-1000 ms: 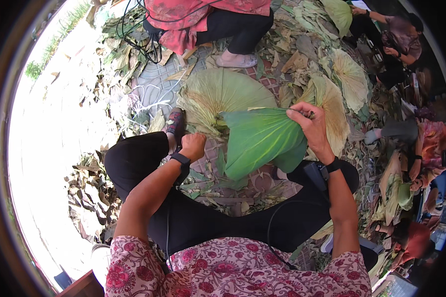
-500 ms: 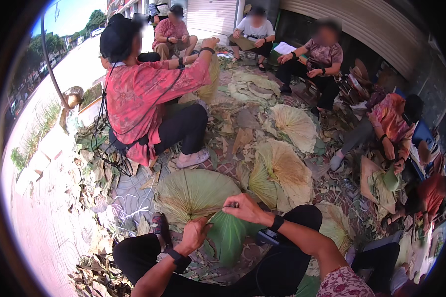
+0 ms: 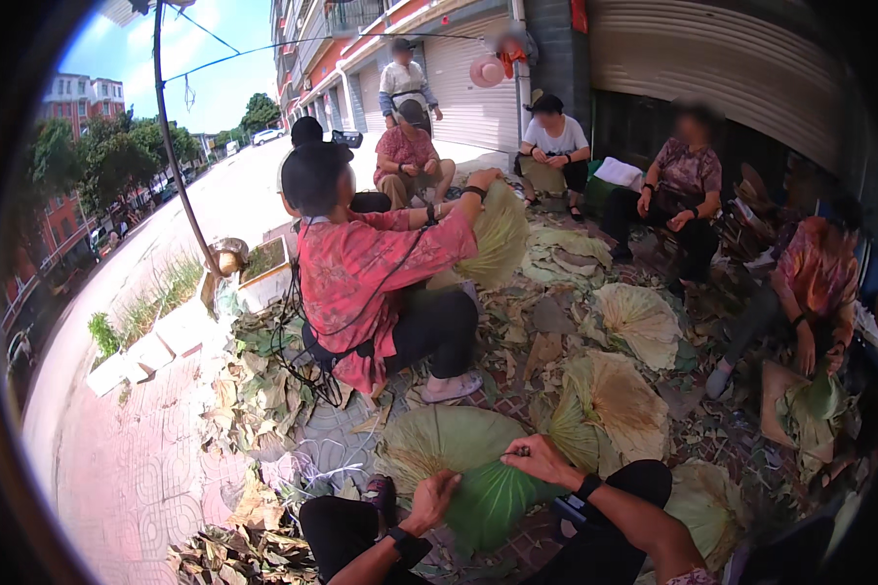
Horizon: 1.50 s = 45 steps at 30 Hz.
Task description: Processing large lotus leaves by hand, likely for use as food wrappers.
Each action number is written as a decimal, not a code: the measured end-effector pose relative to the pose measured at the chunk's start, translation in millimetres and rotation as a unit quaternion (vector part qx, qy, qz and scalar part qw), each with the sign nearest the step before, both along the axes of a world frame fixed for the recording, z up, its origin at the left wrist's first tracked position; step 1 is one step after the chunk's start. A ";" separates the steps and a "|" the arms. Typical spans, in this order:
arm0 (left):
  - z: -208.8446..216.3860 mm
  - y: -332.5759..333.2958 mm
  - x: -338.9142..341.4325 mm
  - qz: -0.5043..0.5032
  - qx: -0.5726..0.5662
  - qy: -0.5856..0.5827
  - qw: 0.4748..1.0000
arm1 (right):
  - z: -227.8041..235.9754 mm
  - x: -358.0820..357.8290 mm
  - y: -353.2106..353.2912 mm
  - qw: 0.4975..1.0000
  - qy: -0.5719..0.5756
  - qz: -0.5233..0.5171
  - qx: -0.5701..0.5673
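Between my two hands hangs a green lotus leaf (image 3: 498, 505), folded into a fan shape with pale veins spreading downward. My right hand (image 3: 541, 458) pinches its upper edge, fingers closed. At the leaf's left edge my left hand (image 3: 432, 502) also has its fingers closed on it. Just beyond lies a large stack of flattened, pale green leaves (image 3: 449, 441), partly covered by my hands. To the right of that stack are fan-shaped dried leaves (image 3: 629, 405), yellow-green and tan.
A person in a pink shirt (image 3: 380, 283) squats ahead on the left, holding up a pale leaf bundle (image 3: 498, 234). Other people sit around the far and right sides. Dry leaf scraps (image 3: 249, 541) litter the paving. More pale leaves (image 3: 698, 497) lie beside my right knee.
My view has tilted up and turned left, so the scene sits further right and more street shows. The green leaf now looks more widely spread between my hands, which both still hold it.
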State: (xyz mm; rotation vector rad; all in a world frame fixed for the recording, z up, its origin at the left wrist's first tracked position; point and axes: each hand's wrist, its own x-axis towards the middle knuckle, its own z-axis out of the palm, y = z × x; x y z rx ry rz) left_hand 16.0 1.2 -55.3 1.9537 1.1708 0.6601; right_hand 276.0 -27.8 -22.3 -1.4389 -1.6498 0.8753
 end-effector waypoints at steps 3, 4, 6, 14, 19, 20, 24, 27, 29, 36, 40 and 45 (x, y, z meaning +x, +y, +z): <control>2.0 -0.5 -1.5 -0.001 0.003 -0.026 1.000 | 8.0 -0.7 -0.8 0.999 0.035 -0.005 -0.024; 4.8 -0.9 -0.1 0.002 0.024 -0.025 0.999 | 11.5 -0.3 -1.0 0.999 0.037 -0.005 -0.023; 10.6 -0.4 1.4 0.005 0.045 -0.023 0.999 | 19.6 0.1 -0.2 0.998 0.058 -0.006 0.005; 43.9 25.9 1.5 -0.055 0.013 -0.037 0.998 | 29.7 -0.8 8.3 0.997 0.048 -0.027 0.046; 36.0 22.8 2.5 -0.095 0.013 -0.052 0.994 | 30.8 -15.2 11.7 0.998 0.045 -0.017 0.043; 33.0 17.0 6.9 -0.068 -0.014 -0.075 0.995 | 33.5 -20.0 9.6 0.999 0.030 0.007 0.044; 54.5 -1.3 30.4 -0.101 -0.060 -0.110 0.987 | 26.3 -26.2 7.9 0.997 0.003 0.073 0.038; 46.3 -0.4 35.5 -0.102 -0.085 -0.088 0.987 | 33.9 -30.3 10.3 0.994 -0.031 0.106 -0.016; 44.0 3.4 34.3 -0.101 -0.119 -0.098 0.983 | 36.3 -30.2 11.1 0.992 -0.012 0.118 -0.033; 40.6 19.7 19.1 -0.083 -0.071 -0.046 0.993 | 12.4 -28.5 18.7 0.989 -0.060 0.133 0.018; 52.4 18.4 17.6 -0.059 -0.052 -0.052 0.996 | 8.9 -21.4 16.6 0.983 -0.106 0.150 -0.011; 52.3 14.4 14.5 -0.070 -0.024 -0.042 0.996 | 14.1 -25.0 19.1 0.983 -0.110 0.147 0.023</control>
